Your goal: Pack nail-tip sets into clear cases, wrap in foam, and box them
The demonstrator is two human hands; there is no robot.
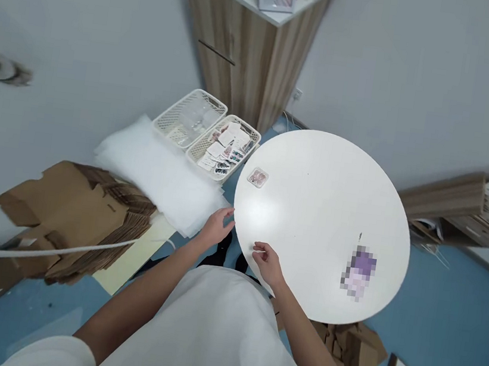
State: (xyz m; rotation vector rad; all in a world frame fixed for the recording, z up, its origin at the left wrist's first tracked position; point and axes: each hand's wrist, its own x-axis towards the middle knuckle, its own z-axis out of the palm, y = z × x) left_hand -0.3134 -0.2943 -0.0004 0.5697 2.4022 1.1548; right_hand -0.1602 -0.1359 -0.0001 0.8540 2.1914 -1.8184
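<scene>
My left hand (217,227) is at the left edge of the round white table (325,187), thumb and fingers apart with nothing visible between them. My right hand (267,263) hovers over the table's near left rim. Its fingers are bent, and a small gap shows between thumb and forefinger. A small clear case (258,177) with pinkish pieces inside lies on the table, beyond both hands. Toward the right side of the tabletop is a blurred-out purple item (361,271), with a tiny dark object (360,236) just above it.
Left of the table stand two white baskets, one (200,161) filled with cards and small packs, the other (167,116) with clear plastic. White foam sheets (152,165) and flattened cardboard boxes (83,210) are stacked nearer. A wooden cabinet (247,57) fills the corner. More cardboard (361,357) lies on the floor.
</scene>
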